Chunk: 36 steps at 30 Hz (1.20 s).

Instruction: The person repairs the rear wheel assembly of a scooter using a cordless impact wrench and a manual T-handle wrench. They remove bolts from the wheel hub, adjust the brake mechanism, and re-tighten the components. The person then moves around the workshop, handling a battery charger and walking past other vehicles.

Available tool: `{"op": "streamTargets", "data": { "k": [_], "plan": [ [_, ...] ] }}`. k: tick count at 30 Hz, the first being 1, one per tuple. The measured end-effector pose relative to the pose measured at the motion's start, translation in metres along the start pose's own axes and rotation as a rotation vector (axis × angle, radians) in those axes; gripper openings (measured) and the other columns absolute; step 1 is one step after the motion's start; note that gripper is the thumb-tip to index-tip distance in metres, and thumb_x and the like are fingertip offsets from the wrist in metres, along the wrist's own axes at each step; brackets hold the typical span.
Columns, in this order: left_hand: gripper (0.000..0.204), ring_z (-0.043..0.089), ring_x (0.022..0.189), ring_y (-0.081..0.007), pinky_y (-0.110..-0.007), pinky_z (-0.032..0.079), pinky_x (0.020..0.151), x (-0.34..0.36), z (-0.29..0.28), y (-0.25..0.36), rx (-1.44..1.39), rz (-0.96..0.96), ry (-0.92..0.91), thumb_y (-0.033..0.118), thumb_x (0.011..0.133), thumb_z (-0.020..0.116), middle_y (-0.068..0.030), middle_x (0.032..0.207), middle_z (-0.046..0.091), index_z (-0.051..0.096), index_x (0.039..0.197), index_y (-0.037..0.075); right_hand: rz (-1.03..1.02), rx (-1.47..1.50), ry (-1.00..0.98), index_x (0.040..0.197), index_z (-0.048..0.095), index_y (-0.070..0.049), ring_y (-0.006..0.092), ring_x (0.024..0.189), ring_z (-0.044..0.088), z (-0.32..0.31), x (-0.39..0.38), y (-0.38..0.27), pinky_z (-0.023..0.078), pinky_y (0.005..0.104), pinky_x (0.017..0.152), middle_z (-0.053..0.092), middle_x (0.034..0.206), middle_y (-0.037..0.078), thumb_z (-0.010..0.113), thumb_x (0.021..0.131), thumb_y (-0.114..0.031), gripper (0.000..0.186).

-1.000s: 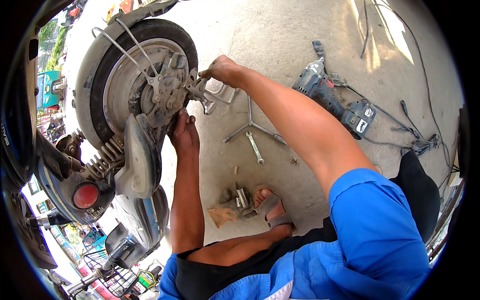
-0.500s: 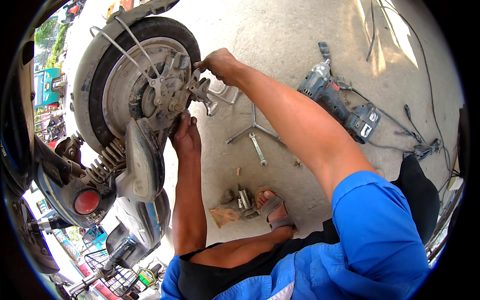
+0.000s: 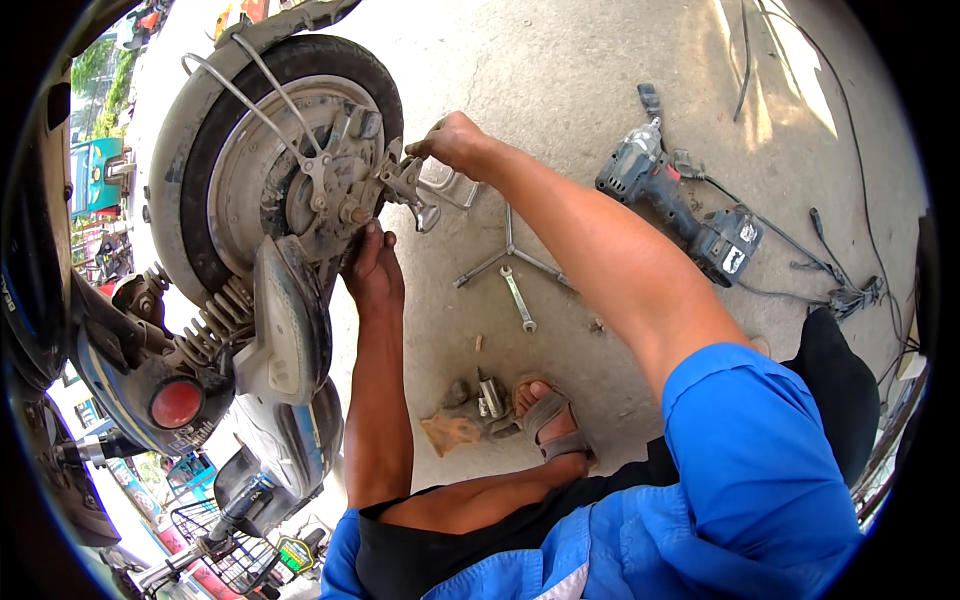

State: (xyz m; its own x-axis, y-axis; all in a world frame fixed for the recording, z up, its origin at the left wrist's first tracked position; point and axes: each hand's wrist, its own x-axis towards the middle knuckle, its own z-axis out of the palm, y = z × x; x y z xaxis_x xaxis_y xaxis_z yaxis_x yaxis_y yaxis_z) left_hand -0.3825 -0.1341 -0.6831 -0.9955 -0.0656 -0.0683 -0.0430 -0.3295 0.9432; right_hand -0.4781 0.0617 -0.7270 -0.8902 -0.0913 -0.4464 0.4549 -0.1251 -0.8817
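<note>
A scooter's dusty rear wheel point(image 3: 385, 85) stands at the upper left, with its axle nut point(image 3: 354, 213) facing me. My left hand point(image 3: 376, 272) is closed at the frame part just below that nut, its fingertips partly hidden; what it grips cannot be made out. Beside the tyre's right edge is my right hand point(image 3: 454, 143), fingers pinched together above the metal stand bracket point(image 3: 402, 182). Anything in that pinch is too small or hidden to name. A coil spring shock absorber point(image 3: 215, 318) sits below the wheel.
On the concrete floor lie a three-armed wrench point(image 3: 510, 248), an open-end spanner point(image 3: 518, 300) and a cordless impact wrench point(image 3: 665, 195). Power cables point(image 3: 850, 295) trail at the right. Near my sandalled foot point(image 3: 552, 420) are a metal socket point(image 3: 490, 397) and an orange-brown scrap point(image 3: 448, 434).
My right hand has shifted slightly right and down, a little away from the tyre. The left hand stays at nearly the same place below the axle nut.
</note>
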Motion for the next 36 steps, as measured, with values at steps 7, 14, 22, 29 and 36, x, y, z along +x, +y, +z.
{"op": "streamTargets", "data": {
  "k": [7,14,22,29,36],
  "plan": [
    [0.033,0.050,0.081,-0.0090,-0.029,0.038,0.064,-0.002,0.005,0.002,0.021,0.024,-0.017,0.000,0.081,0.063,0.0029,0.094,0.058,0.055,0.110,0.014,-0.058,-0.018,-0.039,0.081,0.069,0.004,0.0175,0.058,0.051,-0.002,0.002,-0.001,0.041,0.0349,0.050,0.062,0.069,0.009,0.073,0.075,-0.019,0.024],
    [0.035,0.048,0.078,-0.0086,-0.029,0.037,0.064,-0.001,0.004,-0.001,0.034,0.038,0.018,0.002,0.080,0.065,0.0037,0.094,0.056,0.053,0.111,0.014,0.026,-0.240,-0.076,0.089,0.070,-0.001,0.0241,0.079,0.063,-0.004,-0.006,0.006,0.049,0.0350,0.071,0.067,0.086,0.016,0.072,0.073,-0.022,0.027],
    [0.035,0.046,0.075,-0.0081,-0.029,0.035,0.064,-0.003,0.005,0.000,-0.008,-0.026,0.034,0.002,0.081,0.063,0.0042,0.092,0.056,0.054,0.112,0.014,-0.108,-0.403,-0.109,0.089,0.071,-0.001,0.0194,0.074,0.062,-0.006,-0.013,0.015,0.049,0.0329,0.069,0.069,0.082,0.012,0.069,0.076,-0.020,0.023],
    [0.032,0.046,0.075,-0.0083,-0.029,0.037,0.065,-0.001,0.004,0.000,-0.026,-0.012,0.004,0.001,0.081,0.061,0.0046,0.090,0.055,0.054,0.109,0.014,-0.095,-0.711,-0.028,0.088,0.068,0.001,0.0346,0.087,0.064,-0.017,-0.038,0.019,0.050,0.0394,0.075,0.065,0.091,0.022,0.059,0.073,-0.015,0.024],
    [0.028,0.047,0.076,-0.0088,-0.030,0.038,0.064,-0.003,0.004,0.001,-0.017,0.017,0.007,0.000,0.081,0.061,0.0028,0.091,0.056,0.057,0.106,0.013,0.162,-0.995,-0.267,0.090,0.065,0.004,0.0358,0.094,0.062,-0.035,-0.108,0.010,0.051,0.0411,0.078,0.065,0.095,0.023,0.054,0.072,-0.006,0.024]
  ]
}}
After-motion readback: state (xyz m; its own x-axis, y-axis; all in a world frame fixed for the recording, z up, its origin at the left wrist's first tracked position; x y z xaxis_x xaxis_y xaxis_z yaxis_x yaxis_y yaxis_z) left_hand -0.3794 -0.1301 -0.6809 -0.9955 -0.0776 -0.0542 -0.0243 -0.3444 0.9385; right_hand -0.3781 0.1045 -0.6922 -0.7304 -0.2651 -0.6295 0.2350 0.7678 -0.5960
